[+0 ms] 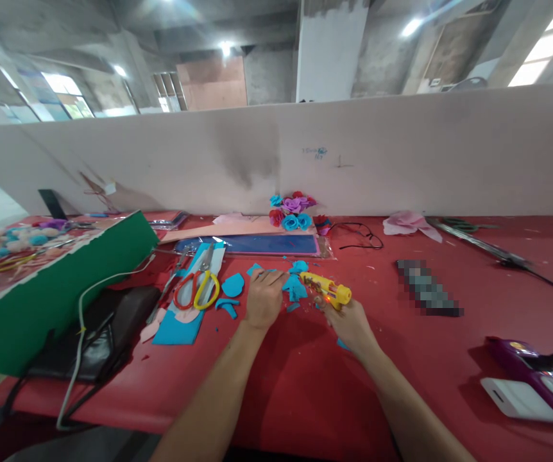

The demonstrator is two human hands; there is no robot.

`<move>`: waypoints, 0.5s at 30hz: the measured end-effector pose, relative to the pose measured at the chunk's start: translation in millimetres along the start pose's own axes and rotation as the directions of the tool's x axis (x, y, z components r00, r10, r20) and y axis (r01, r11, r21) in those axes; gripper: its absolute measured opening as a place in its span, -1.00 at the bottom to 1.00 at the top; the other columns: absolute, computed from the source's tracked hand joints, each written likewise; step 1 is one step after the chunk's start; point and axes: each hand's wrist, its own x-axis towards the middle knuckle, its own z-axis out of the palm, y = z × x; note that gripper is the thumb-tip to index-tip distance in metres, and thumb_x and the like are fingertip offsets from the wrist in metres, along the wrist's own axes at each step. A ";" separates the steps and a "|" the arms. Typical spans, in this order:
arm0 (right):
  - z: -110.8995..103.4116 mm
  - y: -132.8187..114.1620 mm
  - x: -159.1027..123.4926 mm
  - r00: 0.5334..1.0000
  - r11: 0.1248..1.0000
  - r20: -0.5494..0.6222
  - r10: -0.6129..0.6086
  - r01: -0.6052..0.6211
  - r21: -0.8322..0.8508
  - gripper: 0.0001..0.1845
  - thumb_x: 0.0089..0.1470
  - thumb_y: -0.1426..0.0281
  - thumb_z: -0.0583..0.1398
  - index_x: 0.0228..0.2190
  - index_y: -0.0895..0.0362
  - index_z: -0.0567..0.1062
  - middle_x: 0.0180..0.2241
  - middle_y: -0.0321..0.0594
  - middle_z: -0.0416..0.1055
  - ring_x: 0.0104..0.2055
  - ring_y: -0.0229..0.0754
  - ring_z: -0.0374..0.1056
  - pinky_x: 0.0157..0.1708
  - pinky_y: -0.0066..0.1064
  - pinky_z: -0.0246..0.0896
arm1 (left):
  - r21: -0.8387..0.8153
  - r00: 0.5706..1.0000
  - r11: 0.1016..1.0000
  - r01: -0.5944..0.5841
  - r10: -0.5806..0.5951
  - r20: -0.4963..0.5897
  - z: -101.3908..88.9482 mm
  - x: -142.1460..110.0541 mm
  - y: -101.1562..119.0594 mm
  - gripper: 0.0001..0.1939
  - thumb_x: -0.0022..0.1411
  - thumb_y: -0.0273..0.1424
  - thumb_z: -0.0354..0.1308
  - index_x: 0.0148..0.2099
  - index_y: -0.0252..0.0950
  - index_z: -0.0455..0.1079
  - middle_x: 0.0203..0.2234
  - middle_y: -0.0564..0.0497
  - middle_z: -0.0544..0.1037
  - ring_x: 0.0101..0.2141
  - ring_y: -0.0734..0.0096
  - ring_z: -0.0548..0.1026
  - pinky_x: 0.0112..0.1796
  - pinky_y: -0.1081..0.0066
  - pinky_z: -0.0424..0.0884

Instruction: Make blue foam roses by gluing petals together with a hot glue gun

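My right hand (351,324) is wrapped round a yellow hot glue gun (327,287), which has a small orange light glowing on it. The gun's nozzle points left, at a cluster of blue paper pieces (296,287). Just left of that cluster, my left hand (264,300) has its fingers curled together over the table. What those fingers hold, if anything, is hidden. A rounded blue paper petal (233,284) and curved blue scraps (228,307) lie left of it. Scissors with one red and one yellow handle (204,290) rest on a blue paper sheet (178,328).
Paper flowers (293,212) stand at the back against the white partition (161,154). A green panel (65,292) and a black bag (98,327) are on the left. Glasses (363,235), a pixelated dark object (428,287) and a purple power strip (541,372) lie to the right.
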 end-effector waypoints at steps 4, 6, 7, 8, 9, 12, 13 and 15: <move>-0.7 0.7 0.1 1.000 0.999 0.002 -0.027 0.027 -0.030 -0.61 0.00 0.11 0.12 -0.42 0.17 0.54 -0.71 -0.28 0.32 -0.63 -0.23 0.24 -0.67 -0.48 0.05 | -0.004 1.000 1.000 -0.009 0.009 0.008 0.7 -0.8 0.4 -0.69 0.24 -0.59 -0.03 -0.10 -0.22 0.48 -0.23 -0.03 0.60 -0.24 0.37 0.52 -0.12 0.25 0.29; -0.8 0.6 0.2 1.000 0.999 0.007 -0.031 0.031 -0.045 -0.60 0.01 0.11 0.11 -0.43 0.17 0.54 -0.72 -0.28 0.32 -0.63 -0.23 0.25 -0.67 -0.48 0.06 | -0.004 1.000 1.000 -0.008 0.008 0.009 0.6 -0.8 0.7 -0.68 0.24 -0.59 -0.03 -0.10 -0.21 0.48 -0.24 -0.03 0.60 -0.25 0.38 0.52 -0.12 0.26 0.30; -0.8 0.6 0.2 0.999 0.998 0.004 -0.033 0.034 -0.051 -0.60 0.01 0.10 0.11 -0.42 0.17 0.54 -0.71 -0.27 0.32 -0.62 -0.22 0.25 -0.67 -0.48 0.06 | -0.003 1.000 1.000 -0.010 0.010 0.006 0.5 -0.7 0.8 -0.68 0.23 -0.59 -0.03 -0.11 -0.21 0.48 -0.24 -0.03 0.60 -0.25 0.38 0.52 -0.12 0.26 0.30; -0.8 0.8 0.3 0.999 0.998 -0.004 -0.039 0.039 -0.056 -0.59 0.01 0.10 0.11 -0.41 0.18 0.54 -0.70 -0.27 0.33 -0.62 -0.22 0.26 -0.66 -0.48 0.07 | -0.001 1.000 1.000 -0.013 0.013 0.004 0.5 -0.7 0.9 -0.68 0.23 -0.60 -0.03 -0.11 -0.21 0.48 -0.24 -0.03 0.60 -0.25 0.37 0.52 -0.12 0.25 0.30; -0.6 1.2 0.4 0.999 0.997 -0.014 -0.049 0.048 -0.060 -0.58 0.00 0.09 0.11 -0.39 0.18 0.54 -0.69 -0.26 0.35 -0.61 -0.22 0.26 -0.64 -0.47 0.09 | 0.001 1.000 1.000 -0.016 0.016 0.002 0.4 -0.7 0.9 -0.68 0.23 -0.60 -0.03 -0.11 -0.21 0.48 -0.25 -0.03 0.60 -0.26 0.37 0.52 -0.12 0.25 0.30; -0.1 3.5 0.7 0.998 0.996 -0.019 -0.058 0.057 -0.066 -0.56 0.01 0.07 0.10 -0.35 0.19 0.54 -0.69 -0.27 0.34 -0.61 -0.22 0.25 -0.62 -0.46 0.11 | -0.001 1.000 1.000 -0.022 0.022 -0.002 0.3 -0.8 0.9 -0.69 0.23 -0.59 -0.02 -0.11 -0.22 0.48 -0.24 -0.03 0.60 -0.25 0.37 0.52 -0.12 0.25 0.29; 0.0 4.5 0.8 0.999 0.997 -0.014 -0.047 0.046 -0.068 -0.55 0.02 0.07 0.09 -0.36 0.19 0.54 -0.70 -0.29 0.32 -0.63 -0.23 0.23 -0.62 -0.46 0.10 | -0.003 1.000 1.000 -0.024 0.024 -0.005 0.3 -0.8 0.8 -0.69 0.23 -0.59 -0.02 -0.11 -0.22 0.48 -0.24 -0.02 0.60 -0.25 0.37 0.52 -0.12 0.25 0.29; 0.2 6.5 1.0 1.000 0.997 -0.001 -0.009 0.009 -0.077 -0.54 0.03 0.06 0.08 -0.40 0.18 0.53 -0.75 -0.32 0.26 -0.67 -0.25 0.19 -0.64 -0.46 0.06 | -0.004 1.000 1.000 -0.025 0.025 -0.007 0.3 -0.8 0.9 -0.69 0.23 -0.59 -0.02 -0.11 -0.22 0.47 -0.23 -0.02 0.60 -0.25 0.38 0.52 -0.12 0.25 0.29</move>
